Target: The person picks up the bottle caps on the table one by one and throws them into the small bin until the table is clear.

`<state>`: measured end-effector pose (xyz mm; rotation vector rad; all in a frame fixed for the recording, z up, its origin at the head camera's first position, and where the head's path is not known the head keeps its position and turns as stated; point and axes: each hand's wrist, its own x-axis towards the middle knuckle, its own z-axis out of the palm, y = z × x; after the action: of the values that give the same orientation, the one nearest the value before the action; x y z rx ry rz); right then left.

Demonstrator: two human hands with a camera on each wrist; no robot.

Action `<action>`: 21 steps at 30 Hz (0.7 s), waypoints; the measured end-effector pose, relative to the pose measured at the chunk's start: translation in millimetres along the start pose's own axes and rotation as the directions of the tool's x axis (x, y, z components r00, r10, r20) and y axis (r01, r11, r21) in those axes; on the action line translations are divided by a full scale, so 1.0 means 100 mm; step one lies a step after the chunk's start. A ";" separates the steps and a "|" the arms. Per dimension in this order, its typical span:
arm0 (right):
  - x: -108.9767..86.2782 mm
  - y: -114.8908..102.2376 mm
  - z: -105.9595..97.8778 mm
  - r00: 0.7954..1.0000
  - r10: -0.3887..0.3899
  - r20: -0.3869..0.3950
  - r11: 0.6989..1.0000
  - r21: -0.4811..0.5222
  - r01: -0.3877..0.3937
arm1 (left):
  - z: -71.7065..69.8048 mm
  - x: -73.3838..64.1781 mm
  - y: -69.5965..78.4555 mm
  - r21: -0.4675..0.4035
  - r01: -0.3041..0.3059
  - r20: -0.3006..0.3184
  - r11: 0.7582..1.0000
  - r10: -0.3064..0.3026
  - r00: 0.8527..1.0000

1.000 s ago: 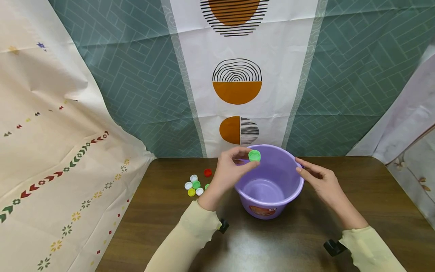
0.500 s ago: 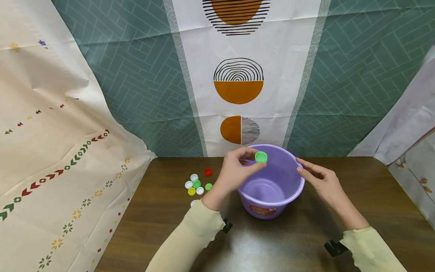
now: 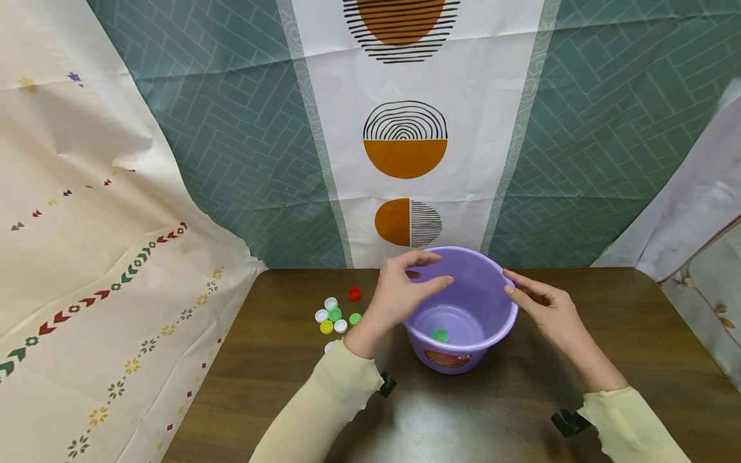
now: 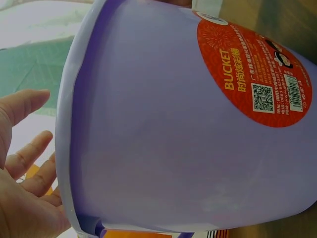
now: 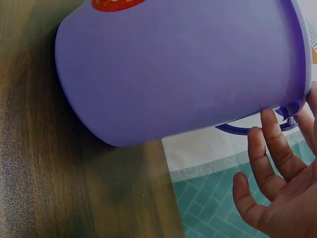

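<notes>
A purple plastic bucket (image 3: 492, 334) stands upright on the brown table, its red label (image 4: 257, 74) facing the near side. Over its left rim my left hand (image 3: 399, 289) hovers, thumb and fingers spread apart with nothing between them. At the right rim, my right hand (image 3: 541, 305) pinches the edge, thumb on top and fingers against the outer wall by the handle (image 5: 233, 130). One green bottle cap (image 3: 440, 335) lies on the bucket's floor, toward the near left.
Left of the bucket, several loose caps lie on the table (image 3: 260, 386), among them a red cap (image 3: 354, 294), a yellow cap (image 3: 327, 327) and a white cap (image 3: 340, 326). A patterned curtain (image 3: 260, 161) hangs behind the table's far edge.
My left hand moved slightly right over the bucket, then let go of the green bottle cap, which dropped inside. The right hand stayed on the rim.
</notes>
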<state>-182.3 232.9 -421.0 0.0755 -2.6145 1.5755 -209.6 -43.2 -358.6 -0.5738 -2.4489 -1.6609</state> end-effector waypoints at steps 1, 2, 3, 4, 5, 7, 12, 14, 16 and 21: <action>0.00 0.00 0.00 1.000 0.001 0.000 1.000 -0.001 -0.001 | 0.00 0.00 -0.01 0.001 -0.004 -0.001 1.000 0.004 1.000; 0.00 0.00 0.00 1.000 0.002 0.001 1.000 -0.003 -0.002 | -0.01 0.00 -0.01 0.003 -0.006 -0.002 1.000 0.006 1.000; 0.00 0.00 0.00 1.000 0.004 0.001 1.000 -0.005 -0.004 | -0.01 0.00 -0.01 0.005 -0.005 -0.003 1.000 0.005 1.000; -0.01 0.00 0.00 1.000 0.005 0.001 1.000 -0.007 -0.005 | -0.01 0.00 -0.01 0.007 -0.004 -0.005 1.000 0.004 1.000; -0.01 0.00 0.01 1.000 0.007 0.000 1.000 -0.009 -0.007 | -0.02 0.00 -0.01 0.007 -0.001 -0.006 1.000 0.001 1.000; -0.01 0.01 0.01 1.000 0.009 -0.001 1.000 -0.014 -0.009 | -0.02 0.00 -0.01 0.008 0.004 -0.009 1.000 -0.004 1.000; -0.01 0.00 0.01 1.000 0.009 -0.005 1.000 -0.018 -0.009 | -0.04 0.00 -0.02 0.010 -0.001 -0.014 1.000 0.001 1.000; -0.01 0.00 0.01 1.000 0.008 -0.007 1.000 -0.017 -0.008 | -0.05 0.00 -0.02 0.007 -0.007 -0.021 1.000 0.007 1.000; 0.00 0.00 0.01 1.000 0.006 -0.008 1.000 -0.014 -0.006 | -0.06 0.00 -0.03 -0.002 -0.012 -0.032 1.000 0.012 0.999; 0.00 0.01 0.01 1.000 0.000 -0.015 1.000 -0.017 0.000 | -0.12 -0.01 -0.05 -0.031 -0.018 -0.057 0.999 0.016 0.998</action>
<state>-182.2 232.0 -422.1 0.0622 -2.6164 1.5470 -212.0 -56.0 -358.4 -0.5421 -2.3756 -1.6876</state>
